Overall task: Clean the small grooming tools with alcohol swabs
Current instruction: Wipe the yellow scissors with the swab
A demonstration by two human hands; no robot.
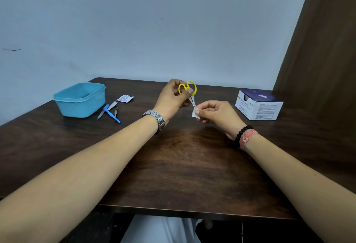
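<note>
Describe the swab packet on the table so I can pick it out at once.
Start at the blue tub at the table's far left. Just right of it lie a few small tools, and beyond them, toward the wall, lies the packet. It is the only flat white paper square there; the tools are metal or blue plastic.

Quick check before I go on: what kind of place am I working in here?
Probably a plain room at home, not a salon: a dark wooden table pushed against a bare pale wall, with a brown curtain to the right.
</note>
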